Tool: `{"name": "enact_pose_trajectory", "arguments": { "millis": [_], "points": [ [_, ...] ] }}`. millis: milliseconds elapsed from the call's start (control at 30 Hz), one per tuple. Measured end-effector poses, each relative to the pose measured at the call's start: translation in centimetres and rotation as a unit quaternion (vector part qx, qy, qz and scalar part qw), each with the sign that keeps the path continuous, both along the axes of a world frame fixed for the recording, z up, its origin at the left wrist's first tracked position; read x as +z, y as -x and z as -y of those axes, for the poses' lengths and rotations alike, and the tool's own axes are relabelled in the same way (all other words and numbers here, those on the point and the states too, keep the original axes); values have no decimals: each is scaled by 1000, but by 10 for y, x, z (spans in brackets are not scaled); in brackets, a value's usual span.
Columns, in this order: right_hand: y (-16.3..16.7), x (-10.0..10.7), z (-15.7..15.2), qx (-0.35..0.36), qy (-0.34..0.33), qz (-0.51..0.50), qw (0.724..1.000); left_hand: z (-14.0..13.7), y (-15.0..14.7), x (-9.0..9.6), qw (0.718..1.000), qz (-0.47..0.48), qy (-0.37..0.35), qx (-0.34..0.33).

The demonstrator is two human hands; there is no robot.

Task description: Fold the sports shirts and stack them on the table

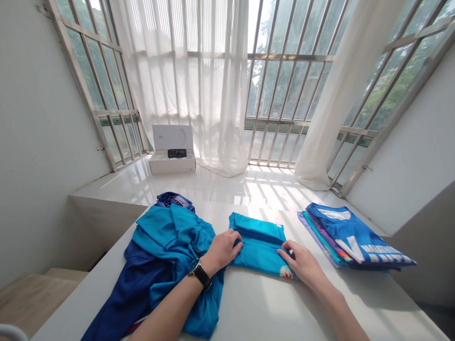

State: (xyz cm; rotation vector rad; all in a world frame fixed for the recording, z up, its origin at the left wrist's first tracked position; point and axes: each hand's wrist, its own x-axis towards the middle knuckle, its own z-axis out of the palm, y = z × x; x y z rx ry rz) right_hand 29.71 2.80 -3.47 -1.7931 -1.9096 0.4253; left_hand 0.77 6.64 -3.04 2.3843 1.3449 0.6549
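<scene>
A turquoise garment (255,261) lies folded into a flat rectangle on the white table, with a crease running across it and a round red-and-white emblem at its lower right corner. My left hand (224,248), with a black-strapped watch at the wrist, has its fingers closed on the garment's left edge. At the opposite edge, my right hand (297,259) pinches the fabric between thumb and fingers. Close beside my left forearm is a loose heap of turquoise and navy clothes (171,238), partly under that arm.
A neat stack of folded shirts (356,236), blue on top, stands at the table's right. Behind, on the glossy sill (226,188), sits an open white box (172,164) holding a black device. White curtains (234,90) hang before barred windows. The white table (251,312) reaches toward me.
</scene>
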Motion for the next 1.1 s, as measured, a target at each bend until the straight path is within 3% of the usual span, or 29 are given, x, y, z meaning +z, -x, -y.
{"name": "enact_pose_trajectory", "arguments": {
  "millis": [300, 767, 933, 1100],
  "points": [
    [2, 6, 2, 23, 18, -25, 999, -3, 1, -7, 996, 79, 1, -33],
    [1, 1, -1, 25, 19, -55, 998, -7, 2, -8, 992, 121, 12, -41],
    [0, -2, -2, 7, 11, -48, 999, -4, 2, -5, 997, 69, 11, -15],
    [-1, -6, -2, -4, -15, -34, 999, -1, 1, -1, 999, 14, -48, 2]
  ]
}}
